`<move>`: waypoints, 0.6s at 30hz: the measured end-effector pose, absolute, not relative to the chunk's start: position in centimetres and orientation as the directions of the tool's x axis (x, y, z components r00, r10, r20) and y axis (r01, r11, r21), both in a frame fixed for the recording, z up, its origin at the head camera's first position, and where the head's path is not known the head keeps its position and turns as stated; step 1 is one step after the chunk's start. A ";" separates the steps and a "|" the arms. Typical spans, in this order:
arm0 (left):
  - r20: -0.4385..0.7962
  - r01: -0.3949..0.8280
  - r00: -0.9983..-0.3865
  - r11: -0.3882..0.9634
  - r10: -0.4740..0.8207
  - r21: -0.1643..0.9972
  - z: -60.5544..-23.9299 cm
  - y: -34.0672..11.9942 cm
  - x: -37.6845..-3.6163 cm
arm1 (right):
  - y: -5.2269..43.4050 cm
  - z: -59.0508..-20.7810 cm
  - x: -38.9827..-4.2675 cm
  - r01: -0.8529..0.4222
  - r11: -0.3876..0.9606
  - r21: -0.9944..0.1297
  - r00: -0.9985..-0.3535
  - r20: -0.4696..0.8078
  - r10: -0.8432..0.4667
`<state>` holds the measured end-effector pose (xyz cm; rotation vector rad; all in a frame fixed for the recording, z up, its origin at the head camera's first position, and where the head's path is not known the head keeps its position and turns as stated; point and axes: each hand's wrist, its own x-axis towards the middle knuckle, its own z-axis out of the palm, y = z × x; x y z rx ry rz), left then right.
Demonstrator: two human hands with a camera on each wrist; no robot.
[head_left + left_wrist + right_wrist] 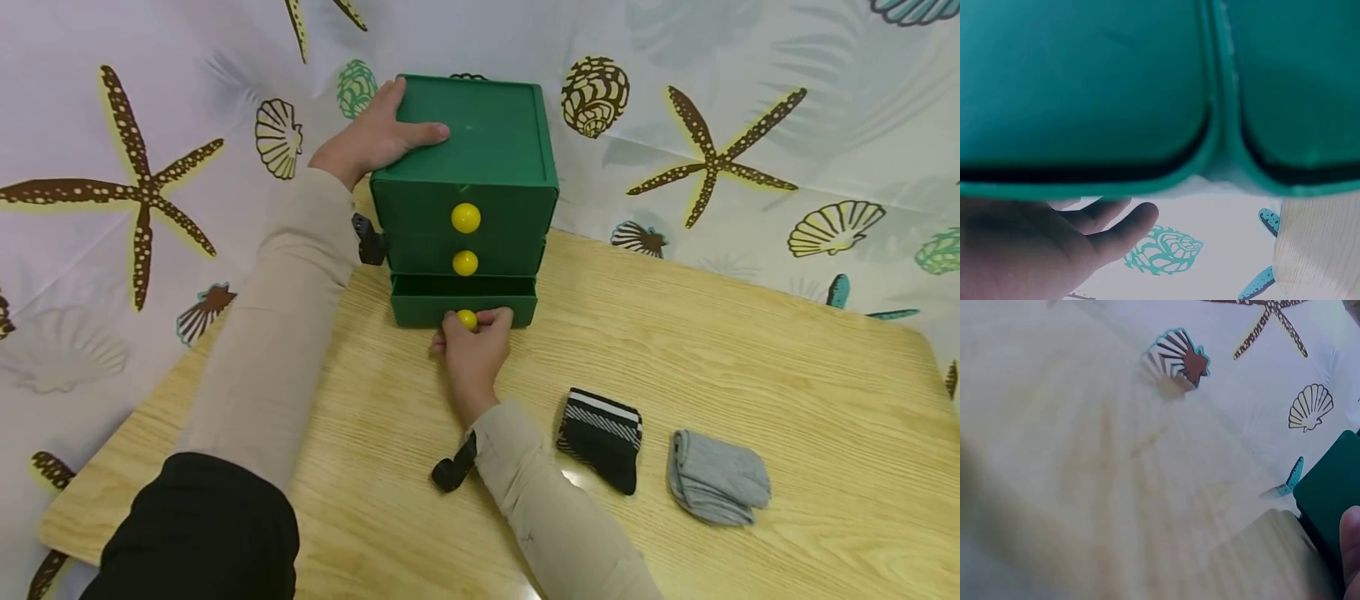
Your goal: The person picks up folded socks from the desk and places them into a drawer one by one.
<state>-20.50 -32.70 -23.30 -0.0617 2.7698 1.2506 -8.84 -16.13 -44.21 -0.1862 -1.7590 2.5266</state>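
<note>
A small green drawer cabinet [472, 137] with yellow round knobs stands against the patterned cloth. Its bottom drawer [420, 311] is pulled partway out, and the part of its inside that shows is dark. My right hand [476, 354] pinches the bottom drawer's yellow knob [467, 320] between thumb and fingers. On the cabinet's upper left edge rests my left hand [378, 137], thumb stretched across the top. In the left wrist view, fingers [1125, 231] extend beside the green cabinet wall [1085, 94]. Only a fingertip [1352, 544] of the right hand shows in the right wrist view, near the green cabinet.
A folded black sock pair [600, 437] with white and grey stripes lies right of my right forearm. Beside it is a folded grey sock pair [717, 477]. All stand on a wooden table [825, 358]. A cloth [480, 33] printed with shells and starfish hangs behind.
</note>
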 end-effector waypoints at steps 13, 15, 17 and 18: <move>-0.114 -0.081 -0.993 0.650 0.008 0.756 -23.5 -32.8 -20.5 | -14.7 -44.0 -5.9 0.071 -0.378 -0.923 -0.994 -0.099 0.053; -0.110 -0.079 -0.994 0.648 0.007 0.757 -23.4 -32.7 -20.5 | -14.4 -43.7 -5.3 0.092 -0.379 -0.921 -0.992 -0.117 0.043; -0.110 -0.080 -0.994 0.648 0.006 0.757 -23.4 -32.6 -20.5 | -13.9 -43.5 -4.6 0.109 -0.371 -0.922 -0.991 -0.130 0.031; -0.110 -0.080 -0.994 0.649 0.006 0.757 -23.4 -32.6 -20.5 | -13.7 -43.4 -4.2 0.115 -0.366 -0.924 -0.991 -0.134 0.025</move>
